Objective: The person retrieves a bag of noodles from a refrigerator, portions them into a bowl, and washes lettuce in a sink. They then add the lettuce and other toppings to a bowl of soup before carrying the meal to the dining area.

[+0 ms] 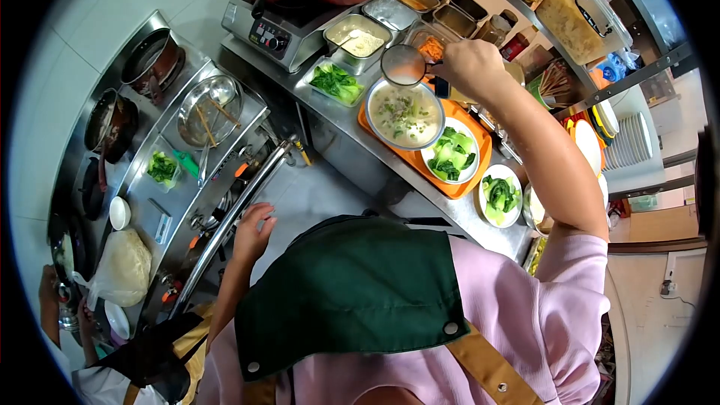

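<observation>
My right hand (474, 67) is closed on the dark handle of a round, see-through cup (403, 66) with a dark rim. The cup hangs tilted over the far edge of a bowl of pale soup (405, 116) topped with chopped greens. That bowl rests on an orange tray (480, 156), beside a white bowl of green vegetables (452, 154). My left hand (255, 231) hangs over the floor gap between the counters, fingers loosely curved and apart, holding nothing.
An induction cooker (268, 39) bears lidded pots at the back. Metal food pans (360, 36) and a tub of greens (335, 82) line the counter. Another bowl of greens (500, 196) stands right. At left is a stove counter with pans (150, 64); another person's hands show lower left.
</observation>
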Tool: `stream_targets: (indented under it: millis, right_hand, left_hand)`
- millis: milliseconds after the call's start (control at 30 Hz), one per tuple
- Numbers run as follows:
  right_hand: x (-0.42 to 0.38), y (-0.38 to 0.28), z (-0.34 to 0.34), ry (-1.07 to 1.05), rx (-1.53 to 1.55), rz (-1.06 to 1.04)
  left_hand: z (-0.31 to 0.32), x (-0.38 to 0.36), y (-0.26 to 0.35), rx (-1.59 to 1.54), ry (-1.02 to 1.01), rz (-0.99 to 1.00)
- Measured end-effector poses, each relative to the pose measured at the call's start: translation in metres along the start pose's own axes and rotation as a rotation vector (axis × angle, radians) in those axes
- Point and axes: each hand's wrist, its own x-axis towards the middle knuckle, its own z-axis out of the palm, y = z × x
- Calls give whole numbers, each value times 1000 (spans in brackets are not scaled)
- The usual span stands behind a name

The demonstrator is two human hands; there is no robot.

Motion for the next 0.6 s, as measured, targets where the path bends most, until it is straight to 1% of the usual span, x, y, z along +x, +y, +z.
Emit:
stream_targets:
  millis: [67, 100, 133, 200, 233, 267, 333, 400, 467, 600]
  right_hand:
    - [6, 10, 5, 2, -23, 39]
    - [9, 13, 6, -64, -5, 71]
    - [8, 16, 10, -64, -7, 69]
    - [1, 15, 15, -37, -114, -15]
    - [-3, 12, 13, -109, -126, -18]
    - [-7, 7, 13, -110, -126, -18]
    - [-14, -3, 14, -123, -112, -142]
    - [-19, -17, 5, -151, -96, -176]
    - [-14, -25, 4, -122, -42, -198]
    - [3, -23, -2, -42, 36, -153]
  left_hand:
    - [-1, -2, -1, -13, -7, -49]
    - [-1, -2, -1, -15, -6, -50]
    - [-1, -2, -1, -18, 0, -51]
    - [0, -1, -3, -22, 8, -54]
    - [0, -1, -4, -13, 8, -47]
    - [1, 0, -5, -5, 8, -40]
    - [2, 2, -3, -1, 6, -44]
    - [4, 3, 0, 4, -2, -47]
    - [5, 5, 2, 1, -7, -91]
    - [8, 9, 1, 47, -8, -63]
